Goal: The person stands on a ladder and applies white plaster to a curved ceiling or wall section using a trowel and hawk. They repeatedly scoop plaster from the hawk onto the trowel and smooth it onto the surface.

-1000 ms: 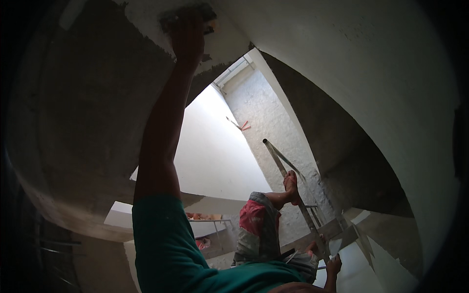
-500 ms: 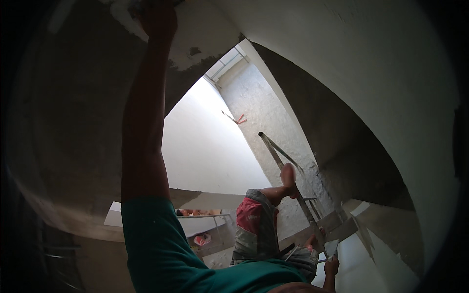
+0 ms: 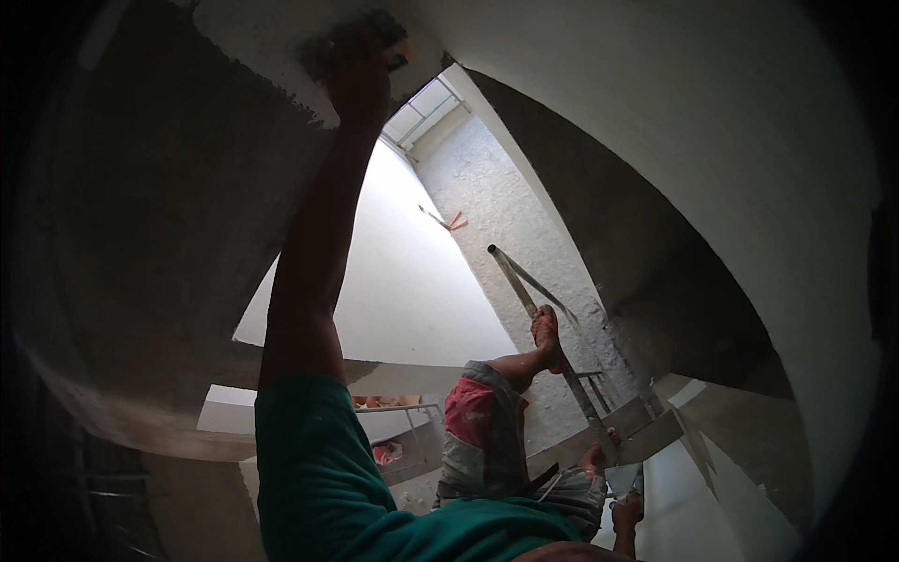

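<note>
My left arm reaches high overhead, and my left hand [image 3: 358, 82] is closed on a dark, flat plastering trowel [image 3: 323, 51]. The trowel lies against the overhead surface, beside pale wet plaster [image 3: 253, 42] with a ragged edge over darker grey concrete [image 3: 159, 140]. Motion and shadow blur the trowel's outline. Low on the right, my right hand [image 3: 626, 517] is closed round a putty knife with a wide, pale, flaring blade [image 3: 623, 480]. That blade points upward, close to my knee and the pole.
My bare foot [image 3: 547, 328] rests on a metal scaffold pole [image 3: 585, 398]. A white wall [image 3: 393, 290] and a rough grey wall [image 3: 510, 197] stand beyond. Red tubing ends [image 3: 457, 221] stick out of the wall. A dark beam [image 3: 637, 215] crosses on the right.
My left hand has moved right and slightly down with the trowel, and the pale plaster around it looks different. My right hand has shifted slightly left with the putty knife.
</note>
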The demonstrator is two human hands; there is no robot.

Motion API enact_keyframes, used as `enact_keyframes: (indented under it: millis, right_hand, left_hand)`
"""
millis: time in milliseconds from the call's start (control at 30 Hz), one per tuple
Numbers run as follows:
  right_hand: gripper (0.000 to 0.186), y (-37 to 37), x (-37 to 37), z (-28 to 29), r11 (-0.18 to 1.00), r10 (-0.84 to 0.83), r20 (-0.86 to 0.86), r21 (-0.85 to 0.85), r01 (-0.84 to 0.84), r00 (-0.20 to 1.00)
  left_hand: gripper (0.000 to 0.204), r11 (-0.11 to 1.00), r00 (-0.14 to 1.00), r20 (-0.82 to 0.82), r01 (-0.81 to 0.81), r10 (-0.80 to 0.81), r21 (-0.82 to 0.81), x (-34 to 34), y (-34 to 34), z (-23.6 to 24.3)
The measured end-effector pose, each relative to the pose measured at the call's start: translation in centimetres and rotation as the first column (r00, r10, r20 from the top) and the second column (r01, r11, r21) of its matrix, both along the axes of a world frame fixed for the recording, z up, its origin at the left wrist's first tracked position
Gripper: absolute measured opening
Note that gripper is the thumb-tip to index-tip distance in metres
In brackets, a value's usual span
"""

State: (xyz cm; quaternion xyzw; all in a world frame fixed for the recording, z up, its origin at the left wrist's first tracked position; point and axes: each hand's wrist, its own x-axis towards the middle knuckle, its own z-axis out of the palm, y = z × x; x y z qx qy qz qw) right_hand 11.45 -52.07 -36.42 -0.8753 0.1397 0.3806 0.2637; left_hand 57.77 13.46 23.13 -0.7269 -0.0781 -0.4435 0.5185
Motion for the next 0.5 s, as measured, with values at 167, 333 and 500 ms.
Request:
enact_keyframes:
  millis: [167, 333, 500]
  right_hand:
    - [0.034, 2.7, 0.8, 3.5, 0.915, -0.113, -0.357, 0.327, 0.237, 0.927]
    - [0.037, 0.6, 1.2, 0.0, 0.774, 0.550, -0.023, 0.391, -0.499, 0.835]
    - [0.035, 1.0, 1.9, 2.0, 0.872, 0.206, -0.232, 0.484, -0.070, 0.951]
  left_hand:
    - [0.050, 0.977, 0.969, -0.150, 0.185, -0.199, -0.104, -3.7, -2.6, -0.3]
    - [0.061, 0.997, 1.000, -0.002, 0.018, -0.018, 0.077, -3.5, -3.1, 8.5]
    - [0.061, 0.976, 0.997, 0.079, -0.031, 0.015, 0.215, -1.2, -0.5, 13.4]
